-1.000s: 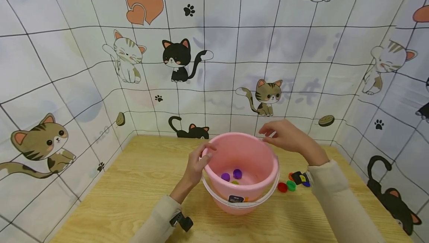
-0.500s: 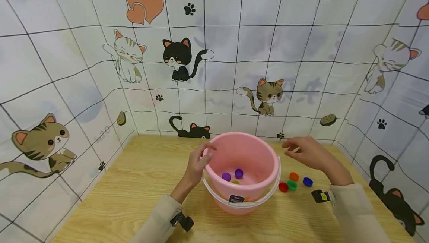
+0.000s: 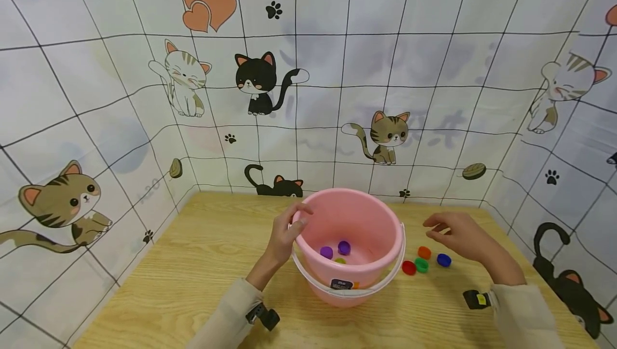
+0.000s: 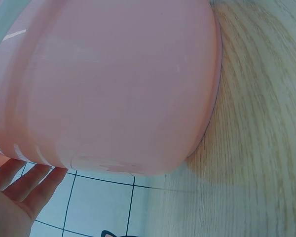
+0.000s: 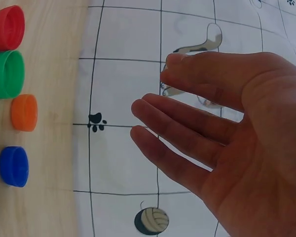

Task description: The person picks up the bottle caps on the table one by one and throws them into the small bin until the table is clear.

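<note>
A pink bucket (image 3: 337, 279) with a white handle stands upright on the wooden table. My left hand (image 3: 284, 234) holds its rim on the left side, and in the left wrist view its fingers (image 4: 39, 185) lie against the bucket wall. Inside the bucket are two purple caps (image 3: 326, 252) and a yellow-green piece, partly hidden by the rim. To the right my right hand (image 3: 458, 234) hovers above the table with nothing in it, fingers loosely extended. Below it lie a red cap (image 3: 408, 267), a green cap (image 3: 421, 265), an orange cap (image 3: 424, 252) and a blue cap (image 3: 444, 260).
The wooden table (image 3: 193, 274) runs back to a white cloth (image 3: 318, 70) printed with grid lines and cats, which also hangs at both sides. The white handle (image 3: 354, 292) hangs down across the bucket's front.
My right hand has moved from beside the bucket's far right rim to the right and down, uncovering the blue and orange caps. My left hand has stayed on the bucket rim.
</note>
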A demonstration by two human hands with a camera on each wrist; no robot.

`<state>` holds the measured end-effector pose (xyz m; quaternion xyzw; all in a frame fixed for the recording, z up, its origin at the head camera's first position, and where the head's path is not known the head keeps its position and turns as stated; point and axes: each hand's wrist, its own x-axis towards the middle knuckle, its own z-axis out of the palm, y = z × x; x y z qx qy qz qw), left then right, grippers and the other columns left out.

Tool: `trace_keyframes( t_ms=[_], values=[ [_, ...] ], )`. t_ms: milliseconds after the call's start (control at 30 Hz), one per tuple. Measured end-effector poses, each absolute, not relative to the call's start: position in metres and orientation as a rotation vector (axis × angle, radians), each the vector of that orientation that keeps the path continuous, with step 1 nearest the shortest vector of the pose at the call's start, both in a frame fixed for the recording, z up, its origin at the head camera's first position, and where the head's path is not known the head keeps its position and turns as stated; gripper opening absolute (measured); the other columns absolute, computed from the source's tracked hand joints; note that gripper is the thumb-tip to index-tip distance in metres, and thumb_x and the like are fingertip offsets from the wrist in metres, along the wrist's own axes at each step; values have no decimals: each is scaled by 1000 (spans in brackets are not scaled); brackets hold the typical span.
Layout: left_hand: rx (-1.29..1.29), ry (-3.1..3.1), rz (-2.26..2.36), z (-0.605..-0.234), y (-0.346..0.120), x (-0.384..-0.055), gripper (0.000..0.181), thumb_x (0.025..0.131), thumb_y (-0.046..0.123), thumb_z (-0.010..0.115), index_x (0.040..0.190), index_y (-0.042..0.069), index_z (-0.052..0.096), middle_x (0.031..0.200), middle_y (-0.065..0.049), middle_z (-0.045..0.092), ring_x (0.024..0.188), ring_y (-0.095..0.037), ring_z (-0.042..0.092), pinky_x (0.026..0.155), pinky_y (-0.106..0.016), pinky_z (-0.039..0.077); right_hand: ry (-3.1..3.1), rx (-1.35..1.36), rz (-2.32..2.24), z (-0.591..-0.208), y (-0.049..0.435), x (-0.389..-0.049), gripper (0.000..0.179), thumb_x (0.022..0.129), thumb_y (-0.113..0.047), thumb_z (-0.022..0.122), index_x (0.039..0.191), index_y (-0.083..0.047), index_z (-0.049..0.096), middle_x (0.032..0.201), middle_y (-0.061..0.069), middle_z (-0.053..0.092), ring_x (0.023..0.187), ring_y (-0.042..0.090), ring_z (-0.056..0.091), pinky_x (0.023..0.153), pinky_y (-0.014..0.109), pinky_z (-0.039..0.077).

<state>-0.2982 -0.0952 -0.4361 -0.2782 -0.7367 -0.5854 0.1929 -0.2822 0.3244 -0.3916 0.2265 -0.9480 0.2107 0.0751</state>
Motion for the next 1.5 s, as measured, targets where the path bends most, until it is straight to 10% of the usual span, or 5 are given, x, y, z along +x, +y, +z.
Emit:
trace_keyframes(
  t_ms=[1500],
  values=[
    [-790,-2074,-1674,-439,-95,-299,30,94,26,50,115,11,65,119,-17,68,84,-42,68,65,-49,62,-2938,373,798,-471,376,-288,37,96,-24,72,122,2,70,122,24,71,112,45,67,86,53,59]
  ],
)
